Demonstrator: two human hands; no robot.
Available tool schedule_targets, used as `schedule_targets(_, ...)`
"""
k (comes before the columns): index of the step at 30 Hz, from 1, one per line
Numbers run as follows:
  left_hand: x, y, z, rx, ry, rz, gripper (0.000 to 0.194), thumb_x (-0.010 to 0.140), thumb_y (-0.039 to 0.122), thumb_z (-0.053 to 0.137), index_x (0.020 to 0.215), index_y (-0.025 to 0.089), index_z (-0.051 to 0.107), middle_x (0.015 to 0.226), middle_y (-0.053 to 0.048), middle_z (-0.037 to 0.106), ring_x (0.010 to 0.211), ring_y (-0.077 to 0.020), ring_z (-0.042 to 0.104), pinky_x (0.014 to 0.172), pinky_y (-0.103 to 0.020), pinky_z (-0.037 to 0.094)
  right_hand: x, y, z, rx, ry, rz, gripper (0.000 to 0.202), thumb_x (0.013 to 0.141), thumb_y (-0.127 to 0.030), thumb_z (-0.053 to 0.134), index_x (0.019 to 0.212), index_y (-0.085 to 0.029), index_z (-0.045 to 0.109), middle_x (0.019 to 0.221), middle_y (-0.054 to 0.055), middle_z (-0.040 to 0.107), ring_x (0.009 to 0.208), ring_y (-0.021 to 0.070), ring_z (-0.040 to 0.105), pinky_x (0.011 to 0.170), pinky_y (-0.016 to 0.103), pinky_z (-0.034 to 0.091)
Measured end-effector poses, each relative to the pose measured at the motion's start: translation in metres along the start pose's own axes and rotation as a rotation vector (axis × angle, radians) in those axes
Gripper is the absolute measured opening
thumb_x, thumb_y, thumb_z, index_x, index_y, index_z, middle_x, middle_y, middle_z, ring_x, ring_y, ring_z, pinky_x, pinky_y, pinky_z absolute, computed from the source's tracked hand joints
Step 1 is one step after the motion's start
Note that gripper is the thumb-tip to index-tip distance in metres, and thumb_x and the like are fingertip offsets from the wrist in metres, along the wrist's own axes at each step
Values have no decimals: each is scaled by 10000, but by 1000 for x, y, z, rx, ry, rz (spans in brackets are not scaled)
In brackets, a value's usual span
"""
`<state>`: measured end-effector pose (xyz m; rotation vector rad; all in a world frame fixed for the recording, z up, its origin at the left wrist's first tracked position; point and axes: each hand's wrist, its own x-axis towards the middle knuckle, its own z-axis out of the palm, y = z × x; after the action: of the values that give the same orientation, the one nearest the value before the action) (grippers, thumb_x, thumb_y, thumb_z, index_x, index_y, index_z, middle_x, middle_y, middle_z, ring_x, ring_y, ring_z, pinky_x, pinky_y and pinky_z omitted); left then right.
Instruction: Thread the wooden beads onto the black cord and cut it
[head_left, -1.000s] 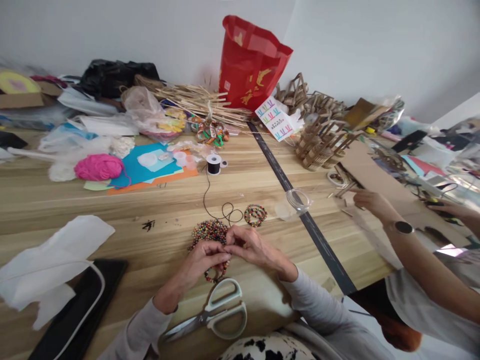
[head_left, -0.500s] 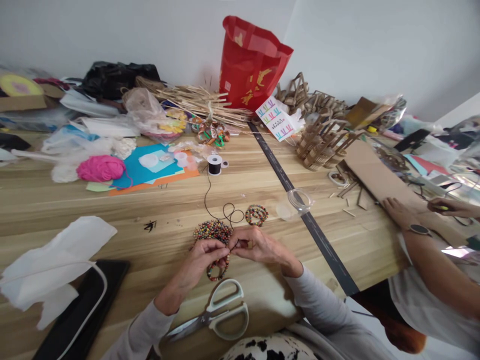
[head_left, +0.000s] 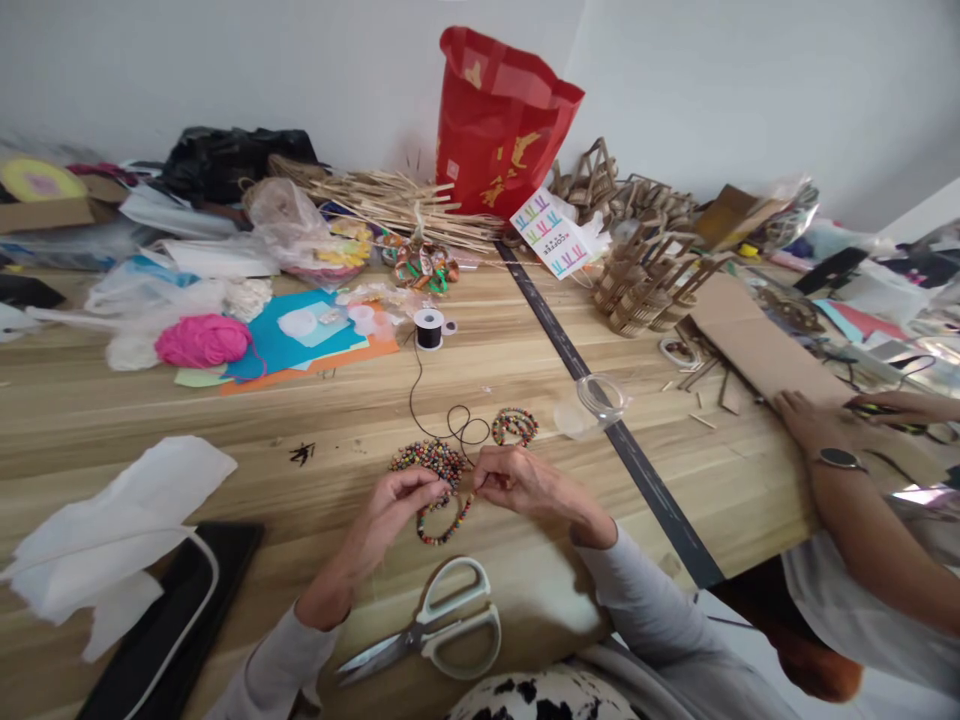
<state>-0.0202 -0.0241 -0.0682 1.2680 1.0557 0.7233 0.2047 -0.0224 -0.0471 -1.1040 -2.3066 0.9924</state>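
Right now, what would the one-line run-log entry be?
left hand: pinching bead strand | right hand: at strand's other end | loose beads: piled beyond strand | scissors: unheld

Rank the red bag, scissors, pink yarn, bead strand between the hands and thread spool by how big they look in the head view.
1. Red bag
2. Scissors, nearest the camera
3. Pink yarn
4. Bead strand
5. Thread spool

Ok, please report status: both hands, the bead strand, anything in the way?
Left hand, right hand: pinching near ends of beaded strand. Strand curved in open loop between. Bead pile beyond, scissors nearer; neither seems in the way.
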Motion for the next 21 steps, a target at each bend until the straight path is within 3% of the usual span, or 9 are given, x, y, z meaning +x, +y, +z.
schedule_targets(5, 3, -2, -10, 191, 70, 139, 229, 721, 363, 670, 700, 154, 760, 755, -66, 682, 762, -205, 595, 706, -296, 447, -2, 4, 0, -24, -15, 0, 138, 795, -32, 614, 831, -156, 662, 762, -15, 609, 633, 84, 516, 610, 177, 393)
schedule_targets(13, -1, 12, -29, 124, 139, -56, 215, 636, 362, 719, 725, 171, 757, 796, -56, 768, 784, -229, 657, 755, -316, 495, -3, 9, -3, -26, -23, -39, 70, 816, -84, 645, 820, -141, 684, 796, 16, 606, 648, 96, 537, 623, 196, 423)
schedule_targets(21, 2, 12, -40, 56, 130, -97, 270, 612, 419, 737, 684, 158, 738, 715, -44, 749, 708, -210, 649, 717, -313, 507, -5, 8, -7, 21, -33, -5, 86, 812, -70, 646, 831, -133, 702, 828, 28, 601, 654, 94, 542, 605, 198, 430)
